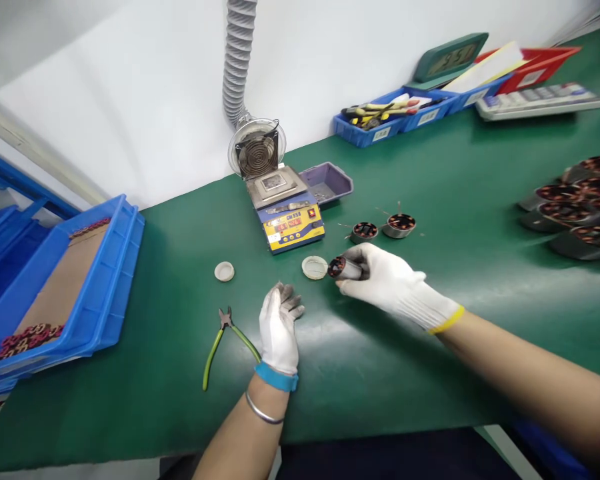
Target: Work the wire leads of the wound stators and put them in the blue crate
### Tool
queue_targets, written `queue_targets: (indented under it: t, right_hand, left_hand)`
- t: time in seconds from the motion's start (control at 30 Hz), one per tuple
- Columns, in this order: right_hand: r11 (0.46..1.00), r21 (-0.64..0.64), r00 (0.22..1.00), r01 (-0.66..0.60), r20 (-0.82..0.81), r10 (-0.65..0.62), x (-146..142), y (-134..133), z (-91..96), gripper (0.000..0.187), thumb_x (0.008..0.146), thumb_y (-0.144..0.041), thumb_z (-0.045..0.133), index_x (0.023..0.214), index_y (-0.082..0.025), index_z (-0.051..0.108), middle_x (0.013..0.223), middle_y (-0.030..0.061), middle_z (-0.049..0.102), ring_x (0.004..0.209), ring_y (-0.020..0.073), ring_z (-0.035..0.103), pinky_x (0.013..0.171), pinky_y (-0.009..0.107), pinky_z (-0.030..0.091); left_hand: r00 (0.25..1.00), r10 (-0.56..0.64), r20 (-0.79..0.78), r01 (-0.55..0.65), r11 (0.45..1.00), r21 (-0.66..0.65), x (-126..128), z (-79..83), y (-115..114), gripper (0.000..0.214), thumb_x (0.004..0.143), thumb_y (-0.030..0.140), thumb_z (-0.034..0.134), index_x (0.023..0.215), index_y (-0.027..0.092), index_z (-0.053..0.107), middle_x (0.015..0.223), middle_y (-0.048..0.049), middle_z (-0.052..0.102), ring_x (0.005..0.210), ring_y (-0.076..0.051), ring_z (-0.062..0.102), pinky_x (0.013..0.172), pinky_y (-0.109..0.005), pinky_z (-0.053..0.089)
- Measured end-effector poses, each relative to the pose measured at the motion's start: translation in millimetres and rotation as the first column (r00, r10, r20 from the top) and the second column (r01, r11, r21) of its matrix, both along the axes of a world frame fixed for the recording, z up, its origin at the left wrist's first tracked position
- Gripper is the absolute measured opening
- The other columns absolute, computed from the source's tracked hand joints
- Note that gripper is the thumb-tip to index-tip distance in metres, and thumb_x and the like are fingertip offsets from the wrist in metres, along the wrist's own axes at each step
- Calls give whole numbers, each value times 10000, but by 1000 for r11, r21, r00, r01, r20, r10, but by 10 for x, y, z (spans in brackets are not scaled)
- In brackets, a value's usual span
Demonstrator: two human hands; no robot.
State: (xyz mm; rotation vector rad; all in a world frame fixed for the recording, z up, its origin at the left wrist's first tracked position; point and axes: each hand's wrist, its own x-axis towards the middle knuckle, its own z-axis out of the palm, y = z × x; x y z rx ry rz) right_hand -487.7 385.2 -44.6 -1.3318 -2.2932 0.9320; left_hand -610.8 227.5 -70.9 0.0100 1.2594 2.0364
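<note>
My right hand [390, 283], in a white glove with a yellow cuff, is closed round a small wound motor stator [344, 268] and holds it tilted just above the green table mat [430, 200]. My left hand [279, 327], gloved in white with a blue cuff, hovers near the table's front with its fingers loosely curled and nothing in them. Green-handled cutters [225, 343] lie just left of it. Two more stators [365, 231] [400, 225] sit behind my right hand.
A blue-and-yellow solder pot [287, 217] with a fan and grey exhaust hose [237, 60] stands at the centre back, a purple tray [327, 181] beside it. Two white caps [224, 271] [314, 267] lie on the mat. Blue bins [65, 280] sit left, several stators [575, 213] right.
</note>
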Motion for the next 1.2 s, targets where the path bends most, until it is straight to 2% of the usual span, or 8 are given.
queue_targets:
  t: [0.17, 0.43, 0.53, 0.6, 0.67, 0.8, 1.0, 1.2]
  right_hand:
    - [999, 19, 950, 27, 310, -32, -184, 128, 97, 519, 693, -463, 747, 1185, -297, 731, 1062, 78, 797, 978, 371, 762, 804, 464, 575]
    - [999, 31, 953, 9, 304, -18, -205, 144, 109, 524, 733, -486, 743, 1222, -297, 737, 1074, 93, 796, 965, 395, 753, 777, 474, 557]
    - [980, 198, 986, -28, 164, -5, -138, 180, 82, 550, 797, -471, 728, 1299, -248, 699, 1212, 121, 772, 1050, 393, 735, 803, 456, 559]
    - [891, 426, 984, -159, 139, 109, -99, 227, 65, 467, 860, -421, 689, 1275, -207, 711, 1310, 157, 732, 1099, 388, 711, 830, 448, 541]
    - [722, 598, 936, -348, 269, 228, -86, 275, 50, 344, 920, -324, 624, 1215, -190, 742, 1312, 173, 725, 1066, 364, 700, 817, 441, 505]
    - [487, 675, 830, -555, 491, 265, -118, 305, -5, 326, 986, -183, 524, 1216, -174, 754, 1224, 167, 760, 931, 301, 680, 754, 415, 423]
    - [469, 709, 849, -527, 468, 245, -128, 330, 6, 299, 975, -195, 555, 1195, -184, 757, 1205, 148, 775, 871, 267, 656, 722, 389, 378]
    - [495, 794, 936, -352, 296, 190, -567, 786, 712, 346, 1012, -255, 538, 1260, -103, 724, 1310, 237, 713, 1038, 312, 661, 806, 413, 415]
  left_hand:
    - [999, 2, -43, -2, 1000, -5, 14, -20, 19, 487, 750, 486, 893, 1058, 166, 694, 977, -75, 745, 777, -170, 700, 702, -287, 519]
    - [1000, -15, -6, 14, 1000, -21, 41, 19, 3, 432, 775, 466, 884, 1041, 180, 699, 932, -50, 748, 743, -145, 701, 651, -245, 526]
    - [1000, -20, -23, 19, 999, -35, 47, -15, -6, 446, 787, 485, 875, 1065, 178, 710, 973, -62, 754, 763, -147, 705, 670, -249, 541]
    - [998, -38, -52, 36, 998, -46, 53, -43, -11, 476, 786, 510, 877, 1084, 175, 716, 1019, -78, 759, 792, -154, 711, 703, -261, 556]
    - [995, -52, -84, 47, 997, -63, 60, -57, -13, 504, 782, 535, 878, 1097, 174, 720, 1055, -89, 762, 815, -162, 716, 724, -271, 560]
    - [987, -95, -128, 82, 991, -105, 77, -40, -2, 535, 765, 542, 882, 1122, 176, 724, 1086, -103, 765, 837, -176, 714, 742, -290, 560]
    - [946, -193, -261, 154, 974, -165, 154, -69, 26, 487, 813, 398, 834, 1230, 184, 701, 1125, -114, 764, 944, -217, 702, 897, -356, 555]
    - [687, -430, -586, 211, 889, -406, 206, -145, 40, 363, 817, 273, 757, 1178, 235, 761, 1116, -128, 743, 1079, -334, 668, 1016, -474, 509]
